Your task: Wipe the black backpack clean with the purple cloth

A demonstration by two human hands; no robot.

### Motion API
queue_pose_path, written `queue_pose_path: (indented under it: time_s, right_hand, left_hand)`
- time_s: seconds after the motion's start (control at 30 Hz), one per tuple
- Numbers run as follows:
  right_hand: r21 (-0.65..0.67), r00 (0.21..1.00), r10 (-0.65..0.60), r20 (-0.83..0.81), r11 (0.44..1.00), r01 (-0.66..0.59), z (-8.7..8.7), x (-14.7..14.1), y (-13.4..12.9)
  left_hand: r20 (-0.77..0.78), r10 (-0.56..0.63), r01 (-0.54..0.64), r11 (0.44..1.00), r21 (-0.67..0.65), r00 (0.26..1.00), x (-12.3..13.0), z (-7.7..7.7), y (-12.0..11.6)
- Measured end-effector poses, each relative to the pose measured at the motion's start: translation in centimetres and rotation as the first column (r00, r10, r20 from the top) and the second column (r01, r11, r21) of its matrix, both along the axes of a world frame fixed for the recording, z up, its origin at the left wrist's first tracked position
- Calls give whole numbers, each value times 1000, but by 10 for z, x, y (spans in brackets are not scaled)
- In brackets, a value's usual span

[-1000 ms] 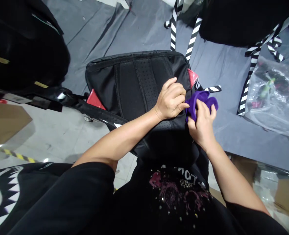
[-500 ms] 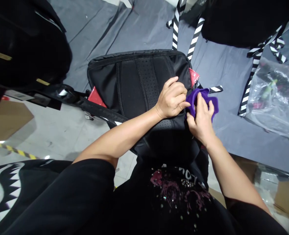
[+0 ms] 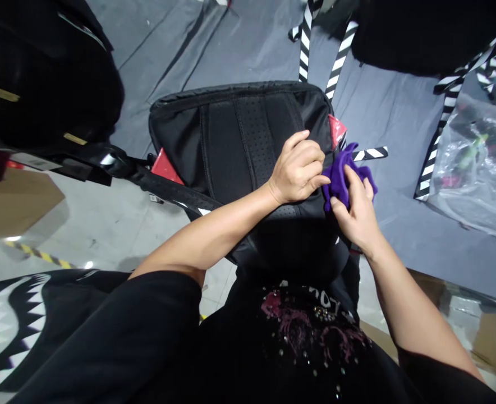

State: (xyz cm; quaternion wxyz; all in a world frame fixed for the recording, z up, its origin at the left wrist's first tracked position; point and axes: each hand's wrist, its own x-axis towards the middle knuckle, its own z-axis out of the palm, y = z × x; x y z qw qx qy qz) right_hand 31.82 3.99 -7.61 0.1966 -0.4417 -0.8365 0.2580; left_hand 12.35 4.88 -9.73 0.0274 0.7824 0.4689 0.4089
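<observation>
Bunched purple cloth (image 3: 336, 174) and my right hand (image 3: 357, 216) have edged a little to the right of the head view since the earlier frame, and the folds now rise in a sharper peak; my left hand (image 3: 301, 168) keeps almost the same pose. My right grip is clenched on the cloth, thumb and fingers pinching its near folds, right beside the edge of the black backpack (image 3: 225, 146). My left hand lies on the backpack's panel near that edge, fingers curled; I cannot tell whether it pinches anything. The backpack lies panel up, its far part over the grey surface (image 3: 248, 47), with a red piece (image 3: 166, 168) at its left side and a red flap (image 3: 337, 132) at its right.

My left forearm crosses the backpack's lower part and blocks some of it from me. The cloth covers one end of a short striped strap (image 3: 372, 153). Longer striped straps (image 3: 340, 62) run above the backpack. A clear plastic bag (image 3: 475, 168) and a dark bag (image 3: 420, 36) lie to the right, a large black bag (image 3: 50, 73) at left, and a cardboard box (image 3: 21, 202) below that one.
</observation>
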Motion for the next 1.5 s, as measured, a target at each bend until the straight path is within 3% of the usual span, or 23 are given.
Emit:
queue_pose_path:
  time_s: [0.1,0.2,0.4,0.57,0.77,0.9,1.03,1.27,1.4,1.5]
  right_hand:
    - [62,999,29,36,998,-31,-2,0,-1]
    - [37,998,57,41,998,-59,-3,3,-5]
    - [93,997,30,71,995,-36,-5,2,-6]
    - [3,996,78,39,997,-78,-2,1,3]
    - [141,994,68,84,987,-80,4,-13,9]
    - [151,997,9,76,988,-20,2,-14,7]
    - [213,995,41,89,975,-59,1,-19,9]
    - [62,998,-39,-42,997,41,-6,15,-11]
    - [89,995,-92,-44,991,96,-6,-5,-10]
    - [165,998,-55,-7,985,55,-3,-20,-3]
  left_hand:
    - [21,6,-6,999,34,1000,0,0,0]
    - [32,4,-6,999,50,999,1,1,-1]
    - [42,-9,9,1000,21,999,0,0,0]
    - [56,-17,16,1000,13,998,0,-1,0]
    - [62,-11,9,1000,28,998,-1,-3,0]
    - [28,-12,12,1000,-18,1000,-3,-4,0]
    - [-14,0,-1,995,-98,1000,-5,-4,0]
    - [-55,23,-32,985,-170,998,-2,5,-3]
    - [-75,46,-59,982,-179,996,-2,5,-2]
    - [-52,55,-62,987,-147,997,-2,2,-2]
